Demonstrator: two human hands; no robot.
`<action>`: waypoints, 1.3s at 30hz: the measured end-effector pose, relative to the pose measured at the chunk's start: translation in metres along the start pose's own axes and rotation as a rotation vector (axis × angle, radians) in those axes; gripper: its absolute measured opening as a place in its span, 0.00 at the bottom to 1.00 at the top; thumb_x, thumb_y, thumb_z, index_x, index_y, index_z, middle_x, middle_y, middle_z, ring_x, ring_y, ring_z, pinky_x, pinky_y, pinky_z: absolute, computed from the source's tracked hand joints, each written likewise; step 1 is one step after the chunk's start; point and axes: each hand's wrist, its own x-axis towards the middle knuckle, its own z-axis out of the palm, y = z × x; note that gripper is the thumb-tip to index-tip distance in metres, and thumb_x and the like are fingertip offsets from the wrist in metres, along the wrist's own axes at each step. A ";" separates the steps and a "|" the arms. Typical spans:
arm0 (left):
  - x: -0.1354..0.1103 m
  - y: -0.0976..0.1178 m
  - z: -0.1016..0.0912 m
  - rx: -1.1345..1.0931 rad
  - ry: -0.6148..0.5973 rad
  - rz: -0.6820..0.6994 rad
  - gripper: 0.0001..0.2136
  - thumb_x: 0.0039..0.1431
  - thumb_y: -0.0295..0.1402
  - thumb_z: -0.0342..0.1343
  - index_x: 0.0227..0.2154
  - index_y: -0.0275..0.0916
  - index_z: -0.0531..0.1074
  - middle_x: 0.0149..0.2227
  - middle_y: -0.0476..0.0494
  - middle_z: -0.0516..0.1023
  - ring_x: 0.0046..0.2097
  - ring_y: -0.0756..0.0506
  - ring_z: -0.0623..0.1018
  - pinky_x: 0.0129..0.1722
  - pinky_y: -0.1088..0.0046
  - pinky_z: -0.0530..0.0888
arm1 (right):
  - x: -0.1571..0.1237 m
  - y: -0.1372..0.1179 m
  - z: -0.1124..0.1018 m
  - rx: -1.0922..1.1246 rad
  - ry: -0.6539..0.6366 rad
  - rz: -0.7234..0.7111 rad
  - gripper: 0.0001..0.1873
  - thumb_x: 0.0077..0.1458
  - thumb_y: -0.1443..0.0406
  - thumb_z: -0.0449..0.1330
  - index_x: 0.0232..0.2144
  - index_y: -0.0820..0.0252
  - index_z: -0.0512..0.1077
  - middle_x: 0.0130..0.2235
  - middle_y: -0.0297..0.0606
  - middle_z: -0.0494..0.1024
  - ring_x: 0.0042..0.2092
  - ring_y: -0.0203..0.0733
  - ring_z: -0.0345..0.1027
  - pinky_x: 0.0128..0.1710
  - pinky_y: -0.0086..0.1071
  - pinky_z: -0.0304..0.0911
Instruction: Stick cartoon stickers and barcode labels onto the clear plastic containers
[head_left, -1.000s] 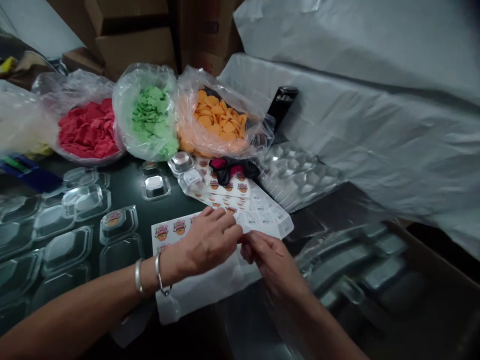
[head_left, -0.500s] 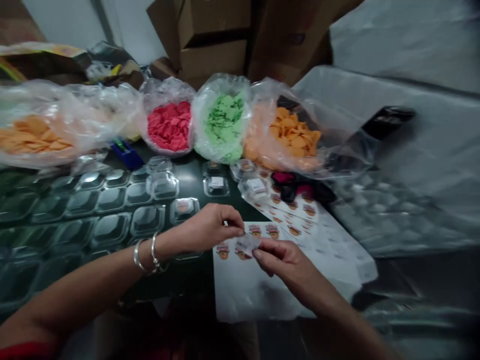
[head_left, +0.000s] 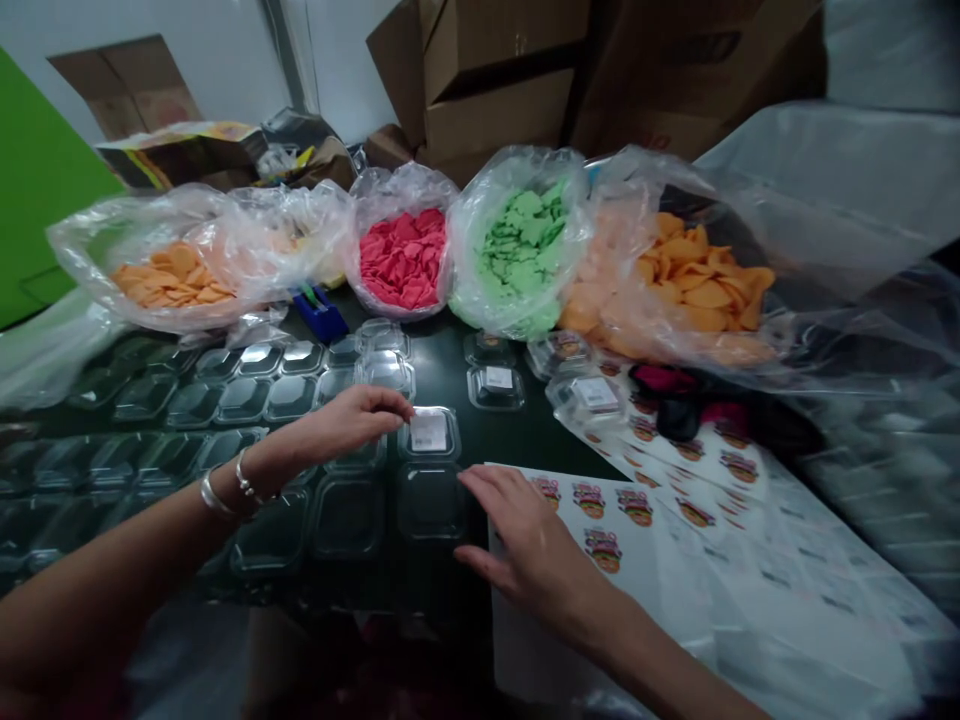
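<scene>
My left hand (head_left: 356, 425), with bracelets on its wrist, has its fingers stretched toward a clear lidded container. They are at the left edge of this container, and I cannot tell whether they touch it. A white printed label (head_left: 429, 432) lies on its lid. My right hand (head_left: 517, 535) is open, thumb and fingers apart, with nothing in it. It reaches over the left edge of a sticker sheet (head_left: 540, 640), its fingertips near another clear container (head_left: 431, 502). Colourful burger stickers (head_left: 604, 550) show on the sheet.
Rows of clear containers (head_left: 191, 403) cover the dark table's left side. Behind stand plastic bags of red chips (head_left: 405, 262), green chips (head_left: 525, 240) and orange chips (head_left: 705, 280). A blue tape dispenser (head_left: 321, 314) sits before them. Cardboard boxes (head_left: 502, 115) are stacked at the back.
The small label piece between my hands is gone from them. A white label now shows on the nearby container. My left hand moved left, and my right hand opened. The view has shifted left.
</scene>
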 end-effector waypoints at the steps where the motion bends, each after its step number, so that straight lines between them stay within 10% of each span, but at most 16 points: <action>1: -0.003 0.001 0.004 -0.007 -0.051 -0.014 0.12 0.52 0.33 0.50 0.37 0.37 0.74 0.29 0.50 0.73 0.28 0.51 0.68 0.29 0.75 0.64 | 0.000 0.001 0.002 -0.018 -0.001 0.004 0.35 0.41 0.70 0.69 0.52 0.66 0.63 0.51 0.53 0.70 0.52 0.56 0.63 0.52 0.52 0.63; 17: -0.004 -0.010 0.021 0.056 -0.254 -0.040 0.14 0.52 0.30 0.45 0.34 0.34 0.75 0.32 0.47 0.77 0.31 0.50 0.70 0.32 0.76 0.67 | -0.005 0.010 0.010 -0.141 0.038 -0.027 0.35 0.42 0.70 0.68 0.52 0.68 0.61 0.49 0.53 0.72 0.49 0.57 0.65 0.47 0.51 0.66; 28: -0.004 -0.015 0.027 0.104 -0.273 -0.086 0.16 0.55 0.32 0.44 0.37 0.34 0.76 0.30 0.47 0.76 0.26 0.51 0.70 0.25 0.77 0.67 | 0.022 -0.012 0.029 -0.210 0.037 -0.257 0.16 0.54 0.71 0.59 0.46 0.66 0.69 0.49 0.49 0.74 0.50 0.53 0.64 0.46 0.45 0.65; 33: -0.010 -0.006 0.016 0.199 0.047 -0.028 0.17 0.57 0.37 0.47 0.45 0.36 0.73 0.40 0.44 0.78 0.34 0.47 0.75 0.34 0.74 0.71 | 0.038 -0.013 0.017 -0.207 -0.180 -0.165 0.12 0.49 0.71 0.64 0.38 0.63 0.70 0.47 0.47 0.72 0.46 0.50 0.64 0.42 0.41 0.66; 39: -0.017 -0.001 0.010 0.035 0.102 0.069 0.16 0.57 0.38 0.50 0.46 0.37 0.70 0.41 0.45 0.77 0.42 0.45 0.75 0.43 0.69 0.72 | 0.057 -0.017 0.004 -0.134 -0.339 -0.055 0.38 0.43 0.67 0.69 0.56 0.65 0.59 0.51 0.50 0.69 0.49 0.54 0.63 0.48 0.50 0.63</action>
